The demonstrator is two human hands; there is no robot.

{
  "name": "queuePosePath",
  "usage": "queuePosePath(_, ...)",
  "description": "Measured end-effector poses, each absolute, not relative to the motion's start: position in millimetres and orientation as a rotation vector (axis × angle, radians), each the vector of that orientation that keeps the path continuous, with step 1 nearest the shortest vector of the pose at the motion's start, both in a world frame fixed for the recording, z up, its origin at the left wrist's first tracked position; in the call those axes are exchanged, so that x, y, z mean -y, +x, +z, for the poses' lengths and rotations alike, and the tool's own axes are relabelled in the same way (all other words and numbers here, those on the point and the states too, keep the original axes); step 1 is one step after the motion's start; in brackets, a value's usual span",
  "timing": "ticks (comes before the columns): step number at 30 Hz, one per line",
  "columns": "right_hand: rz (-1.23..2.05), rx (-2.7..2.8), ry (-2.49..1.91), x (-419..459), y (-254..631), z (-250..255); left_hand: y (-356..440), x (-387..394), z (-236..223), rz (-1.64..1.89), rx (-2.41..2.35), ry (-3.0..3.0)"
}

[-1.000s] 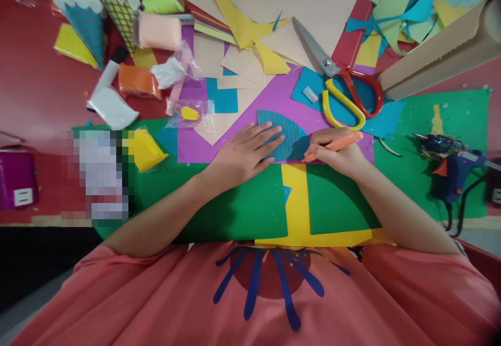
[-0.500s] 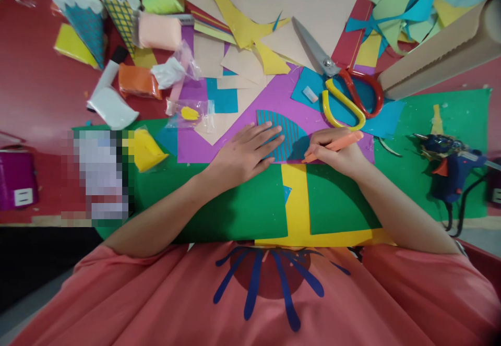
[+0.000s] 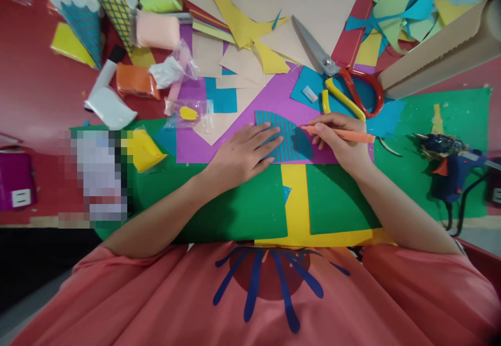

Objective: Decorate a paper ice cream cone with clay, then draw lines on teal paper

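Note:
A blue fan-shaped piece [image 3: 287, 136] with darker stripes lies on a purple sheet [image 3: 270, 93]. Flat across its left side rests my left hand [image 3: 246, 150], fingers stretched out. My right hand [image 3: 342, 140] grips an orange pen [image 3: 346, 135], its tip at the upper right edge of the blue piece. The stripes cover most of the piece, while a strip along its right side looks plain. Just beyond my right hand are large scissors [image 3: 329, 67] with one red and one yellow handle; part of the yellow loop is hidden behind that hand.
A blue glue gun [image 3: 457, 174] lies at the right on a green sheet [image 3: 465, 111]. Packets of clay, such as an orange one [image 3: 136, 81] and a yellow one [image 3: 146, 150], sit at the left near decorated cones [image 3: 117, 14]. Paper scraps [image 3: 399, 7] pile up at the back right.
My right hand has moved up with the pen, whose tip went from the piece's lower right corner to its upper right edge. My left hand has stayed in place on the piece.

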State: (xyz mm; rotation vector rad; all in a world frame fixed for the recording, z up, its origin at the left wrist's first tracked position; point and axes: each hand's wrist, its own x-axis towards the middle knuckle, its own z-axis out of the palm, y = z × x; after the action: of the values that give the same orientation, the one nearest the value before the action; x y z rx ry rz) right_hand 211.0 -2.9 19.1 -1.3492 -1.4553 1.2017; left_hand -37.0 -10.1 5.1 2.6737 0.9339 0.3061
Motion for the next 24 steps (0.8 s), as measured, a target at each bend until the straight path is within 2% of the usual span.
queuePosePath(24, 1.160, 1.591, -1.349, 1.5, 212.3, 17.3, -37.3, 9.1, 4.5, 0.358, -0.931, 2.684)
